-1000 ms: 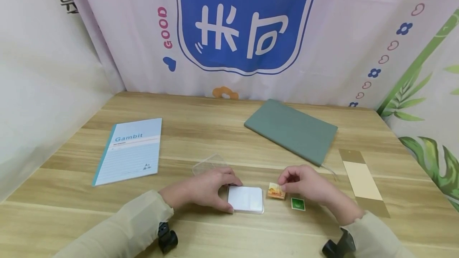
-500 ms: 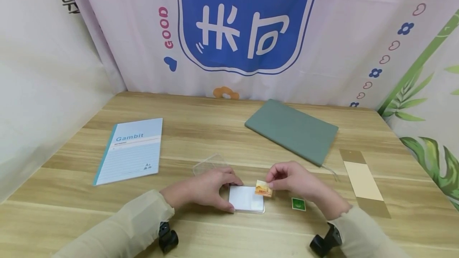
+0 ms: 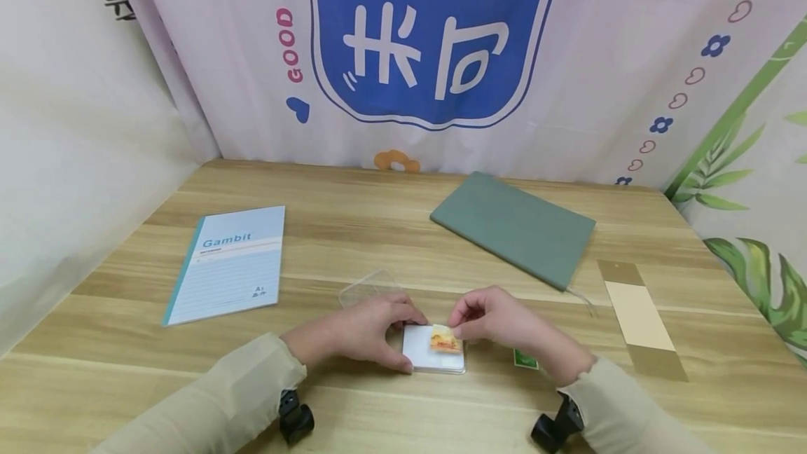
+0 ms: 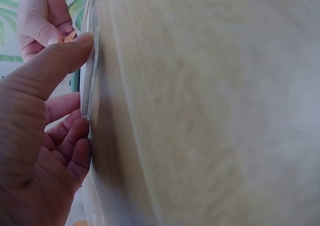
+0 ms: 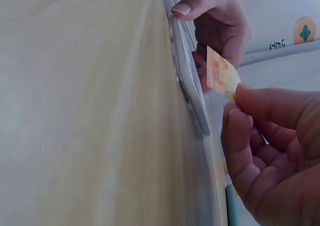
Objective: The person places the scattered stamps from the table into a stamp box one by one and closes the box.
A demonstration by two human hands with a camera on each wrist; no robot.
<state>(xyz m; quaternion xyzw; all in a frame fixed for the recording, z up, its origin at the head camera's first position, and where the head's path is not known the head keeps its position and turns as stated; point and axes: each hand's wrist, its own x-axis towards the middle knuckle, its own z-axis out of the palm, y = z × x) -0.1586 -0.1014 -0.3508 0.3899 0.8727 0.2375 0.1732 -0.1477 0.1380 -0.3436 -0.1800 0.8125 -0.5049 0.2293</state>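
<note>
Between the thumb and fingertips of my right hand (image 3: 498, 317) is a small orange and yellow postage stamp (image 3: 445, 340) with perforated edges. It is tilted over the right part of a white stack (image 3: 416, 347) in a shallow clear plastic box (image 5: 186, 86). The right wrist view shows the stamp raised off the white surface. My left hand (image 3: 362, 331) grips the box at its left end, thumb at the near edge and fingers at the far edge. A green stamp (image 3: 526, 359) lies on the table, partly hidden by my right wrist.
A clear plastic lid (image 3: 362, 287) lies behind my left hand. At the left is a light blue notebook (image 3: 233, 272); a grey-green notebook (image 3: 513, 230) lies at the back right. A cream and brown strip (image 3: 642, 317) lies on the right side of the wooden table (image 3: 353, 230).
My right hand has carried the orange stamp leftward from beside the box to above the white stack. My left hand has kept its place at the box.
</note>
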